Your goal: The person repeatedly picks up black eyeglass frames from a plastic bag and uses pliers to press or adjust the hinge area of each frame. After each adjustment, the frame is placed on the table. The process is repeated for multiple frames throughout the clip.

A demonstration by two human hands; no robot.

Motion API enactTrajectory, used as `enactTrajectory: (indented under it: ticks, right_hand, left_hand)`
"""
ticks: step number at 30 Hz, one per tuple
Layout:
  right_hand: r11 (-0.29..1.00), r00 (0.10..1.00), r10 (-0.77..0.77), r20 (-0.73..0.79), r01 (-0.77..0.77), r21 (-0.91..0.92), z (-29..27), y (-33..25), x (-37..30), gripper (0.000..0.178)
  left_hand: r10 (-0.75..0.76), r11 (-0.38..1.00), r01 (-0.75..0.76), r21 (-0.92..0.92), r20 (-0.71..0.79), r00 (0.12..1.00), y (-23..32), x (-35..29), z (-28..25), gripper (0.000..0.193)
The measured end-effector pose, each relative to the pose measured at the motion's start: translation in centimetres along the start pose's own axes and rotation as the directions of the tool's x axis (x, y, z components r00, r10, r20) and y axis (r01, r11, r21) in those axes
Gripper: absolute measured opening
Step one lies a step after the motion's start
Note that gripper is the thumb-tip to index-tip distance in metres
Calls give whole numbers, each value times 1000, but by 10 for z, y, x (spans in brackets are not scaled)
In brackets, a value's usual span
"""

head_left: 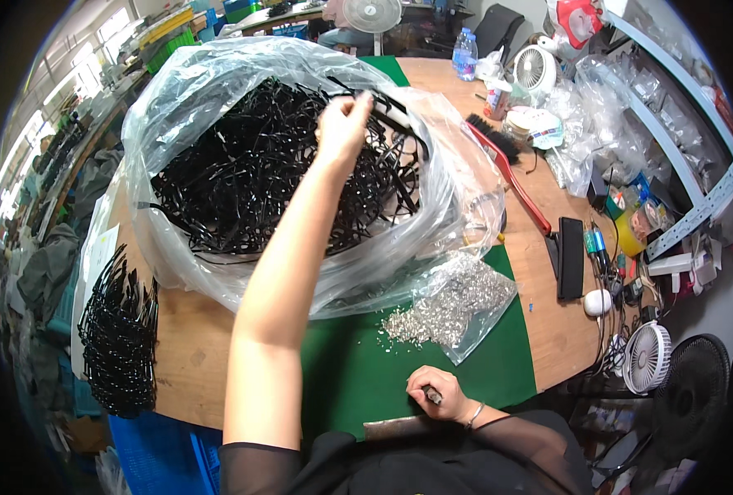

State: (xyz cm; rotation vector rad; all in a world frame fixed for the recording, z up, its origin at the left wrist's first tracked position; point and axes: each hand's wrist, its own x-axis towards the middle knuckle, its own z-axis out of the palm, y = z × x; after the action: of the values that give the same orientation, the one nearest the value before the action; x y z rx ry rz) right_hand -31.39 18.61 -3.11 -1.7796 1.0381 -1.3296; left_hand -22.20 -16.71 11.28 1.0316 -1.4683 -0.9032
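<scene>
A large clear plastic bag (164,91) lies open on the table, filled with tangled glossy black plastic strips (242,181). My left hand (343,128) reaches over the far right part of the heap, fingers pinched together at a black strip (395,107). Close to the table's near edge, my right hand (436,388) is closed in a fist. A short dark end of something pokes out of it; its kind is hidden by the fingers. Beyond this hand, a clear bag of small silvery metal pieces (449,305) lies on its side, with some pieces spilled at its mouth.
A bundle of black strips (120,338) rests at the left table edge, above a blue crate (156,454). Under the bags lies a green mat (341,363). To the right are a red-handled brush (515,177), a black case (570,260), cables and small fans (647,357).
</scene>
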Motion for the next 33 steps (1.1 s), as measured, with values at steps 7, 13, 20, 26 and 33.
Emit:
enactTrajectory:
  ticks: [7,13,20,26,33]
  right_hand:
    - [996,997,76,-20,-77,-43,-6,4,-5,13]
    - [909,903,193,383,-18,-416,-22,-25,24,25]
    - [488,913,268,306,145,-861,9,-10,28,44]
    - [773,888,359,286,-112,-624,-21,-33,12,42]
    - [763,874,437,210,-236,-602,-15,1,39,13]
  left_hand:
    - [113,814,49,-578,241,964,85,-121,-106,22]
    - [166,966,-177,-186,-77,983,70,-296,-214,19]
    - [-92,938,106,331,-58,994,27,-375,-135,11]
    - [-380,925,380,-3,20,925,20,-380,-124,51]
    - [-424,869,433,-238,89,901,28,-368,-102,87]
